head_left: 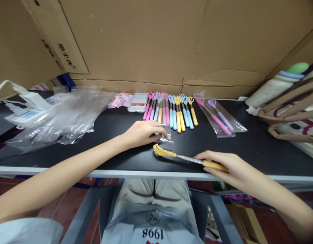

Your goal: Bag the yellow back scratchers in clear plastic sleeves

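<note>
Right hand (222,166) grips yellow back scratcher (186,158) by its handle, claw end lying on black table (247,149) nr front edge. Left hand (143,133) pinches clear sleeve (164,135) (flat on table), just beyond the claw; row of pastel scratchers (171,112) behind

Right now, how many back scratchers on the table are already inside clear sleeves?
2: a pink-handled scratcher and a purple-handled scratcher, side by side right of the loose row. The plastic pile at the left may hide more.
</note>
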The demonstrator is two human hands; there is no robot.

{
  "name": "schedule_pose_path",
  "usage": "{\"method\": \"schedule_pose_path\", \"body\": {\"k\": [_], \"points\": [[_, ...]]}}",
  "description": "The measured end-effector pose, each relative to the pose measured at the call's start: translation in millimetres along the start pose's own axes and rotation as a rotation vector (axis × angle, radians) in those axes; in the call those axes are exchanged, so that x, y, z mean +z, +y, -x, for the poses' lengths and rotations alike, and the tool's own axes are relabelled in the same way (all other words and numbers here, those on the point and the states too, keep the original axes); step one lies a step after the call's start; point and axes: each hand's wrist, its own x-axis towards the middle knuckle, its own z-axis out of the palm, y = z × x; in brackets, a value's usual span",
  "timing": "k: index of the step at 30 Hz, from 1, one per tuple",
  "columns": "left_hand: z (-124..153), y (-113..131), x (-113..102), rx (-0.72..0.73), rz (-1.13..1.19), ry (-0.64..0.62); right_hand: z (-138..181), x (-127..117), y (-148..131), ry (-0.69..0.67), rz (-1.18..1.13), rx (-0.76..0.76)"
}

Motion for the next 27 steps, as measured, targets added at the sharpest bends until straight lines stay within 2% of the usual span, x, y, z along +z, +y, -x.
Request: {"method": "schedule_pose_path", "body": {"k": [3,7,11,13,16,21,27], "points": [[1,0,0,-0.012,0.019,0.000,-2,-4,-8,-0.047,-0.012,0.006],[1,-1,2,-0.027,0.050,0.037,-7,-12,-15,-0.122,-0.077,0.085],[1,-3,5,-0.055,0.064,0.140,-11,-14,-12,-0.285,-0.381,0.249],[1,-4,5,-0.071,0.074,0.178,-12,-12,-8,-0.316,-0.537,0.288],[1,-4,4,-0.081,0.100,0.182,-12,-5,-2,-0.319,-0.687,0.300],[0,-5,3,-0.104,0.140,0.187,-6,3,3,-0.263,-0.812,0.292],[0,-8,3,-0.106,0.115,0.173,8,7,-13,-0.174,-1.052,0.371]]}}
